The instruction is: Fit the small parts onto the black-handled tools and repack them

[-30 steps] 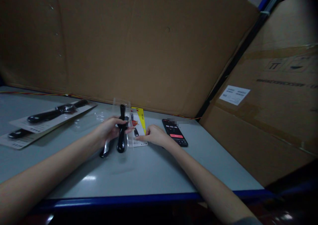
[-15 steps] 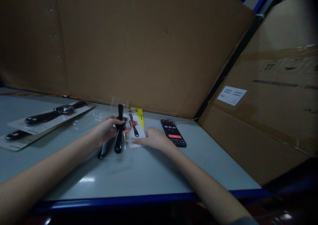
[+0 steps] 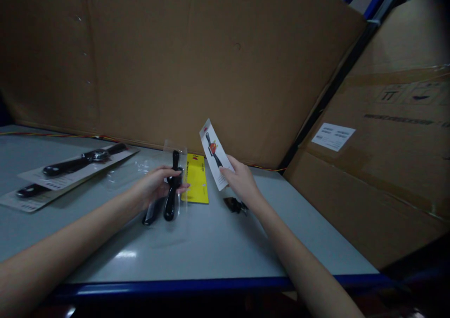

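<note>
My left hand [image 3: 158, 184] grips a clear plastic blister pack [image 3: 182, 205] around its middle. Inside lies a black two-handled tool [image 3: 170, 203] that looks like a spokeshave. Another black handle [image 3: 149, 217] shows beneath that hand, on the tabletop side. In my right hand [image 3: 242, 180] is a white printed card [image 3: 216, 161] with a picture of a black-handled tool, tilted and raised off the table, thumb on its front. A yellow card [image 3: 197, 182] lies flat between the hands. Under my right hand is a small dark object [image 3: 235, 205], its kind unclear.
Two carded packs with black-handled tools, an upper pack [image 3: 84, 163] and a lower pack [image 3: 28, 201], overlap at the left. Clear plastic [image 3: 130, 173] lies beside them. Cardboard [image 3: 211, 65] walls the back, and a large carton [image 3: 386, 168] stands right. The table's blue edge [image 3: 176, 287] runs along the front.
My right hand has lifted the white card up and to the right, baring more of the yellow card. The phone seen on the right is no longer recognisable. My left hand keeps its grip.
</note>
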Motion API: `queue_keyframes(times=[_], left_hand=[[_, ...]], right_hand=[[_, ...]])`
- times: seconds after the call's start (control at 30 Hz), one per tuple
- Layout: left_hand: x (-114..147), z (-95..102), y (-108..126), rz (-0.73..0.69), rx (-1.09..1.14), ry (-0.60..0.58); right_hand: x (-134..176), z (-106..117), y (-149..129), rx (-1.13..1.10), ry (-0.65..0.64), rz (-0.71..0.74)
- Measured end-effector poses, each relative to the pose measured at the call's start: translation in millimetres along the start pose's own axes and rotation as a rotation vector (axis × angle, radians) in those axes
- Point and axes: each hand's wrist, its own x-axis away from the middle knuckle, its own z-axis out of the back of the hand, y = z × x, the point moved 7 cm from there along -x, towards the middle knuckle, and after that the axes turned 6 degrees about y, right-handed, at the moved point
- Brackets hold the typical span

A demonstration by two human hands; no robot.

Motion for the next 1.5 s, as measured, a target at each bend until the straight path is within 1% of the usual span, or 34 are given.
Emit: queue_keyframes(times=[0.03, 0.1, 0.17, 0.23, 0.27, 0.3, 0.33, 0.4, 0.43, 0.47, 0.5, 0.53, 0.57, 0.6, 0.63, 0.67, 0.7, 0.73, 0.77, 0.87, 0.9, 0.93, 0.97, 1.0, 1.07, 1.13, 1.23, 1.37, 1.5], left_hand=[[4, -5.1, 0, 0.008, -0.002, -0.039], [11, -15.8, -1, 0.019, 0.014, -0.141], [15, -22.5, -3, 0.007, 0.034, -0.219], [15, -21.9, -4, -0.027, 0.011, -0.223], [13, -19.6, -5, -0.036, -0.015, -0.198], [12, -16.8, -5, -0.036, -0.041, -0.163], [11, -14.8, -6, -0.030, -0.059, -0.135], [13, -15.3, -6, 0.000, -0.072, -0.120], [15, -17.2, -6, 0.012, -0.077, -0.127], [19, -20.1, -4, 0.019, -0.083, -0.142], [22, -23.1, -3, 0.025, -0.094, -0.157], [26, -25.8, -2, 0.031, -0.105, -0.171], [29, -27.9, -1, 0.036, -0.115, -0.182], [31, -29.4, -1, 0.037, -0.122, -0.192], [32, -30.6, 0, 0.035, -0.127, -0.207], [33, -31.1, 0, 0.037, -0.134, -0.224], [33, -31.0, -1, 0.046, -0.143, -0.242], [33, -30.6, -3, 0.065, -0.153, -0.263], [32, -29.9, -6, 0.094, -0.163, -0.287], [33, -27.1, -15, 0.199, -0.182, -0.334], [34, -26.7, -17, 0.220, -0.187, -0.344], [35, -26.8, -19, 0.234, -0.197, -0.354], [37, -27.5, -19, 0.243, -0.210, -0.370], [40, -28.9, -19, 0.247, -0.225, -0.391], [46, -33.0, -18, 0.250, -0.254, -0.455], [51, -36.4, -17, 0.256, -0.287, -0.516], [56, -38.5, -15, 0.248, -0.323, -0.565], [57, -38.4, -11, 0.203, -0.367, -0.558], [55, -36.9, -8, 0.169, -0.368, -0.505]], right_hand=[[6, -4, -13, 0.081, -0.007, 0.090], [23, -20, -37, 0.203, -0.100, 0.235], [38, -35, -56, 0.239, -0.177, 0.357], [46, -44, -66, 0.192, -0.224, 0.442], [45, -46, -66, 0.136, -0.216, 0.449], [41, -44, -62, 0.067, -0.176, 0.422], [34, -39, -55, -0.008, -0.110, 0.362], [19, -27, -30, -0.135, 0.054, 0.161], [14, -26, -16, -0.187, 0.082, 0.039], [12, -30, -5, -0.249, 0.017, -0.074], [12, -39, 2, -0.317, -0.112, -0.165], [16, -49, 4, -0.384, -0.273, -0.226], [22, -58, 2, -0.444, -0.433, -0.255], [27, -62, -1, -0.491, -0.548, -0.263], [30, -63, -4, -0.525, -0.600, -0.261], [29, -60, -5, -0.551, -0.594, -0.258], [26, -54, -4, -0.572, -0.541, -0.260], [20, -45, 0, -0.598, -0.456, -0.264], [12, -35, 6, -0.628, -0.346, -0.268], [-10, 6, 33, -0.701, 0.087, -0.260], [-14, 18, 43, -0.711, 0.213, -0.262], [-18, 27, 52, -0.726, 0.310, -0.268], [-20, 33, 59, -0.736, 0.373, -0.275], [-21, 37, 65, -0.744, 0.409, -0.282], [-23, 37, 71, -0.748, 0.423, -0.290], [-23, 33, 71, -0.735, 0.408, -0.277], [-22, 30, 67, -0.714, 0.412, -0.228], [-22, 32, 61, -0.721, 0.424, -0.172], [-25, 34, 63, -0.747, 0.384, -0.190]])
